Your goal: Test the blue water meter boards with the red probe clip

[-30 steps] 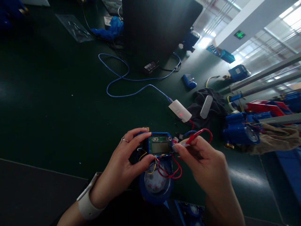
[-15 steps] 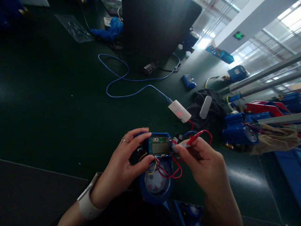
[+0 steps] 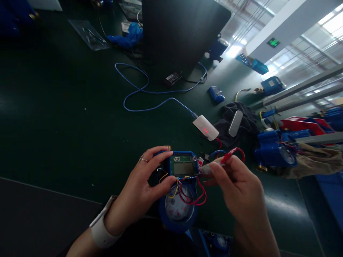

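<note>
Holding meter (image 3: 178, 204) at near edge of bench (image 3: 80, 142): left hand (image 3: 150, 175) grips its case (image 3: 184, 153), thumb opposing fingers; right hand (image 3: 234, 185) pinches plug (image 3: 205, 170) beside display (image 3: 183, 168). Done: case open, display exposed. Apparently left: plug contact (seating cannot be told), wires (image 3: 199, 203) loose outside, case uncovered. Long axis runs away from wearer, display far, dial (image 3: 177, 212) near. White box (image 3: 205, 127) beyond

A blue meter (image 3: 179, 210) is showing red and yellow wires (image 3: 205, 194) at lower centre; right of centre, a white box (image 3: 205, 127) is glowing red against dark-green tabletop (image 3: 80, 142).
</note>
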Available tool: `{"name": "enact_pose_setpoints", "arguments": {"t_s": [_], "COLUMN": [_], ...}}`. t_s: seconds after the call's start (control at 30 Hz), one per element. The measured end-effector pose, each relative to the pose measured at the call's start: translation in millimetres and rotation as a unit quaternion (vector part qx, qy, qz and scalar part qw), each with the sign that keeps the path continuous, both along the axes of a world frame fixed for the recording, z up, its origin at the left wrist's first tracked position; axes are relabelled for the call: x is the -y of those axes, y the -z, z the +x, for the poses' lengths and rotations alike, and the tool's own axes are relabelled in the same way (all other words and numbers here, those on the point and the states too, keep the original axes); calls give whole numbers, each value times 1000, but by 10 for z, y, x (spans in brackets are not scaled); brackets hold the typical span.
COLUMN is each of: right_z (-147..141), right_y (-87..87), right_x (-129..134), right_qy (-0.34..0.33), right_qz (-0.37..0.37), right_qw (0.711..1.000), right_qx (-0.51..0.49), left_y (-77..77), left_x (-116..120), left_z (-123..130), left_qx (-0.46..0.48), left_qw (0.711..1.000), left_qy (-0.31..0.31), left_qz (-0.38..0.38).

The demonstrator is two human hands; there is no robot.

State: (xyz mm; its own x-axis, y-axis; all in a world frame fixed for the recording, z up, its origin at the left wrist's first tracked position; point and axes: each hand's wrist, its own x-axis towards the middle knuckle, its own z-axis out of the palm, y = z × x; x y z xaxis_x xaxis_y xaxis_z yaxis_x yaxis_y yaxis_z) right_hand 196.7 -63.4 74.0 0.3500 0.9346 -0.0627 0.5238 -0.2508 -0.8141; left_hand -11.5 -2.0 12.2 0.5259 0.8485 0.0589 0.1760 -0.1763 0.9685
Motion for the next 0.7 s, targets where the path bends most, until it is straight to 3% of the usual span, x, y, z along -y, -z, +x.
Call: {"name": "enact_pose_setpoints", "arguments": {"t_s": [0.33,0.7], "right_z": [-8,-113], "right_y": [27,20], "right_x": [28,56], "right_qy": [5,54], "right_qz": [0,-4], "right_qw": [998,994], "right_qx": [56,98], "left_y": [-10,7], "left_x": [-14,6], "left_z": [23,25], "left_qx": [2,14], "left_qw": [1000,1000], "left_qy": [15,11], "left_qz": [-16,-17]}}
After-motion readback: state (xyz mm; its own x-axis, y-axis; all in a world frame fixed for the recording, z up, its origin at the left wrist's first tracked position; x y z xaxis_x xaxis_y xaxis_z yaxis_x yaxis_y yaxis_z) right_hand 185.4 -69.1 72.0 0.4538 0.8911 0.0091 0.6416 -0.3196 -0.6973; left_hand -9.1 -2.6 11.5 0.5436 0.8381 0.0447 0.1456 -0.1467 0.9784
